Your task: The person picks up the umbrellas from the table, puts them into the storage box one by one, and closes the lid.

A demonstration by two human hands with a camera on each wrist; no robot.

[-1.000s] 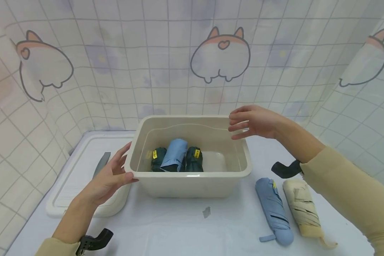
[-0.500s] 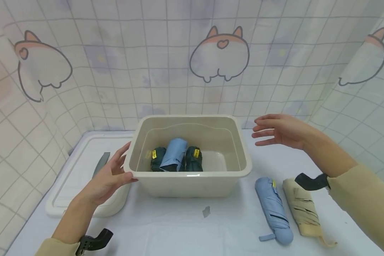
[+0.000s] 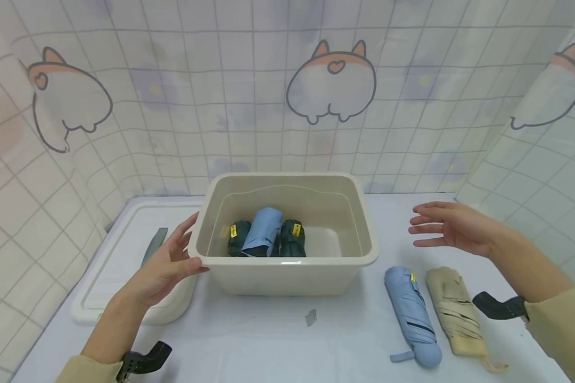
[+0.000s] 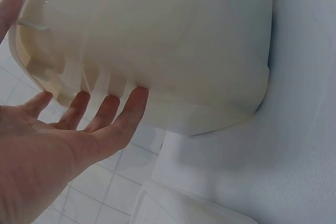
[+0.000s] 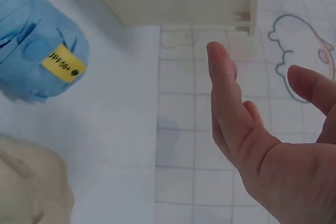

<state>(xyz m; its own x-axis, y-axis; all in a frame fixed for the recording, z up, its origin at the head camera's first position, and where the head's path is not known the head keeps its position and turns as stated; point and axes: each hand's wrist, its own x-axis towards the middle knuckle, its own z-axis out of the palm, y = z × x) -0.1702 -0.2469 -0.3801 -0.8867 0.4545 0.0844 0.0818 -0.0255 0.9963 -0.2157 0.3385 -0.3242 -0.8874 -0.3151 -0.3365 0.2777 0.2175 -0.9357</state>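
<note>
A cream plastic storage bin (image 3: 282,279) stands in the middle of the table. My left hand (image 3: 165,268) rests against its left end, thumb at the front rim corner; in the left wrist view the fingertips (image 4: 137,98) touch the outer wall. Inside lie a folded light blue umbrella (image 3: 262,230) and dark green bundles (image 3: 292,242) with yellow tags. My right hand (image 3: 452,226) is in the air right of the bin, fingers extended, holding nothing. Near it lie a folded light blue umbrella (image 3: 412,314) with a yellow tag (image 5: 63,63) and a folded beige umbrella (image 3: 455,311).
A white lid (image 3: 100,276) with a grey handle (image 3: 154,244) lies left of the bin, partly behind my left arm. A small grey patch (image 3: 311,317) shows on the white table cover (image 3: 278,346). A tile-patterned curtain (image 3: 220,96) surrounds the back and sides.
My right hand has moved from over the bin's right rim, rightward and down toward the umbrellas on the table. My left hand stays at the bin's left end.
</note>
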